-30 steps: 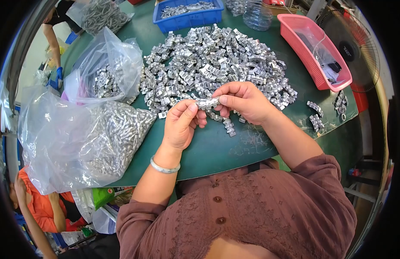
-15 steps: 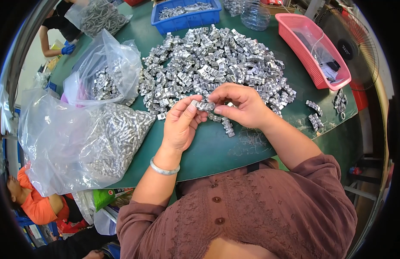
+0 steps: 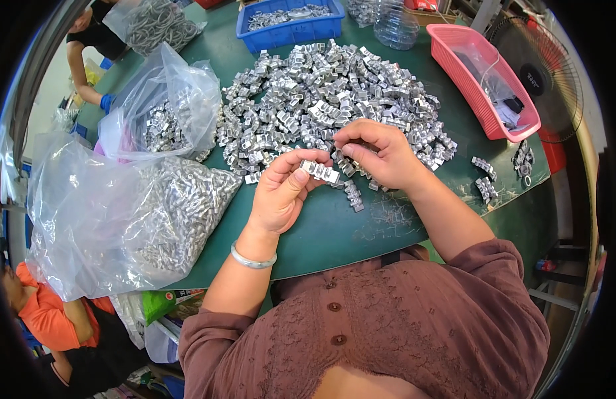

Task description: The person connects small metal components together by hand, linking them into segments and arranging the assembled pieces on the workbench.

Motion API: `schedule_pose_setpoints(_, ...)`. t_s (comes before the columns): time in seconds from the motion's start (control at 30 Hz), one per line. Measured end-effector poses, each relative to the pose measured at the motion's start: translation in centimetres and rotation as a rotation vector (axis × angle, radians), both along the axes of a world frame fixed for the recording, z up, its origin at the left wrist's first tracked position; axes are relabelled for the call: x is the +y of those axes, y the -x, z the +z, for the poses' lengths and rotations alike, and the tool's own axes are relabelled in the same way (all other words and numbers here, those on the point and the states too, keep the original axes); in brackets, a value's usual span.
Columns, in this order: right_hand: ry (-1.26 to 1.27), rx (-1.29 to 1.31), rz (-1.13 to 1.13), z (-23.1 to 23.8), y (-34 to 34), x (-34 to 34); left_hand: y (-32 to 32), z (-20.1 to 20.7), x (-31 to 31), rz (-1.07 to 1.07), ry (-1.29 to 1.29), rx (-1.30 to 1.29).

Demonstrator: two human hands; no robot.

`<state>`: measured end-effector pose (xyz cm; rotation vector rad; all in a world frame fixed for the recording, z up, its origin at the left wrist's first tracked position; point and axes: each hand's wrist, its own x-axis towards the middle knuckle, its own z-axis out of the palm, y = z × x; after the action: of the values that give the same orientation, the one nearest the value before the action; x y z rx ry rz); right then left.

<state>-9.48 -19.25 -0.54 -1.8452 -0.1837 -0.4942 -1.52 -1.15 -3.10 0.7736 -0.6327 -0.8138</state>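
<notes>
My left hand (image 3: 281, 189) pinches a short silvery metal link strip (image 3: 319, 171) between thumb and fingers, its row of blocky segments facing up. Just right of it, my right hand (image 3: 381, 156) is closed with thumb and forefinger drawn together at the near edge of the pile; what they hold, if anything, is too small to make out. Beyond both hands spreads a large heap of similar metal link pieces (image 3: 308, 100). One loose link strip (image 3: 353, 196) lies on the green table just below my hands.
Clear plastic bags (image 3: 182, 219) of small metal parts fill the left side. A blue bin (image 3: 291, 32) stands at the back, a pink basket (image 3: 454, 63) and a fan (image 3: 534, 76) at the right. Loose pieces (image 3: 485, 188) lie near the right edge. Other people are at left.
My right hand has drawn off the link strip toward the pile. The strip has turned in my left hand, showing more of its segments. The people at left have shifted.
</notes>
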Motion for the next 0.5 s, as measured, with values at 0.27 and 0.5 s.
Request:
schedule_pose_setpoints(0.27,0.264,-0.130,-0.099,0.3,-0.3,-0.6,-0.4,-0.2,0.7,0.033,-0.008,0.077)
schedule_pose_setpoints(0.5,0.795,-0.105,-0.197,1.2,0.2,0.2,-0.9,0.2,0.6,0.068,-0.064,0.278)
